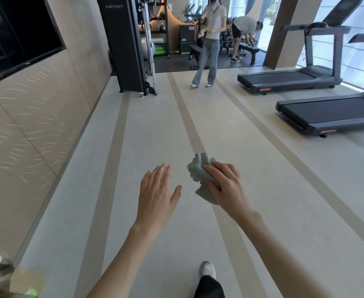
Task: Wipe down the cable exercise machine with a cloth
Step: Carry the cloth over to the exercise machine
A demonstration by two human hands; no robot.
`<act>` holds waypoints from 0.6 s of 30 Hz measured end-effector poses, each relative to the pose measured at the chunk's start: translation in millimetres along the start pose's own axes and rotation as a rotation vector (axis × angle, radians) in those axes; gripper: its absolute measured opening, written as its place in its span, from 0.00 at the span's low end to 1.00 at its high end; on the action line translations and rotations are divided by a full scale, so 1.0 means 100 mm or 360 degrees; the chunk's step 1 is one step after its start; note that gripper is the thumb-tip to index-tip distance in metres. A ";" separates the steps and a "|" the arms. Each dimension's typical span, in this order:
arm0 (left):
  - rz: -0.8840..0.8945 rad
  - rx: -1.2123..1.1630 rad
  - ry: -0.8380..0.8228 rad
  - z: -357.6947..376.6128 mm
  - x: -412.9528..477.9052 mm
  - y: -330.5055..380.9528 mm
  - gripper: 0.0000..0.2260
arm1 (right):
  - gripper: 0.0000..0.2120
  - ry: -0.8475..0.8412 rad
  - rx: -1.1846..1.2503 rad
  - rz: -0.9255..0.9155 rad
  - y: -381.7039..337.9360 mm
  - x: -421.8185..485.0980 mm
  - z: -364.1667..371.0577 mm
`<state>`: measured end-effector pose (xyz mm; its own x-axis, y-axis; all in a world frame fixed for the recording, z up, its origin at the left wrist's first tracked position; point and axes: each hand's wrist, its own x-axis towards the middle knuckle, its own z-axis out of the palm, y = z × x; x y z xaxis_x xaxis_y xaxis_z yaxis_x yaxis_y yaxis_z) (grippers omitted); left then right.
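At nine o'clock a beige panelled wall [36, 125] runs along my left, with a dark glass panel [19, 33] set in it up at ten. The black cable machine [127, 39] stands on the floor at eleven o'clock, far ahead of me. Its tower bears the word INSTINCT, and a small red cup [141, 94] sits on the floor just beside its base.

My left hand [155, 194] hangs in the air at seven o'clock, palm down, holding nothing. The four fingers lie straight and close together, and the thumb stands out to the right. Just right of it, not touching it, is the cloth [199, 173], a crumpled grey-green rag, well apart from the cable machine. My right hand [226, 186], at five o'clock, grips it with fingers curled over the bunched fabric, which sticks out past my fingertips toward twelve.

At six my white shoe [208, 271] is on the pale floor [155, 130], which has darker stripes running ahead. At twelve o'clock a person in a white top and jeans [210, 46] stands holding something pale; I cannot tell what. At one o'clock a second person [244, 26] bends over a bench [248, 48]. Two treadmills sit to the right: the far treadmill [284, 79] at two o'clock and the near treadmill [331, 115] at three.
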<state>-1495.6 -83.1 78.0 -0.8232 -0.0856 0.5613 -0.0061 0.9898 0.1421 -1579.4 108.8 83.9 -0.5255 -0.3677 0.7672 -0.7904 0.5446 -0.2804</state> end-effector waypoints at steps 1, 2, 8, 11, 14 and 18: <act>0.0001 0.0000 -0.0003 0.15 0.18 -0.03 0.26 | 0.14 -0.0009 0.0002 0.0006 0.17 0.10 0.11; -0.0004 0.0005 -0.0004 0.32 0.38 -0.05 0.26 | 0.14 -0.0019 0.0003 0.0014 0.37 0.22 0.24; 0.0013 0.0009 -0.0034 1.25 1.70 -0.03 0.25 | 0.11 -0.0044 -0.0011 0.0057 1.68 1.01 0.82; 0.0048 0.0007 -0.0042 1.68 2.26 0.04 0.25 | 0.11 -0.0040 -0.0036 0.0090 2.26 1.33 1.01; 0.0059 -0.0002 -0.0090 2.11 2.75 0.09 0.25 | 0.12 -0.0065 -0.0049 0.0140 2.78 1.54 1.22; 0.0109 0.0021 -0.0163 2.67 3.33 0.13 0.25 | 0.12 -0.0085 -0.0086 0.0227 3.44 1.74 1.51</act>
<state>-1921.9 -68.1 48.9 -0.8757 -0.0065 0.4828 0.0451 0.9944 0.0951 -1990.9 118.3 33.6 -0.6484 -0.3225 0.6896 -0.6893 0.6334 -0.3518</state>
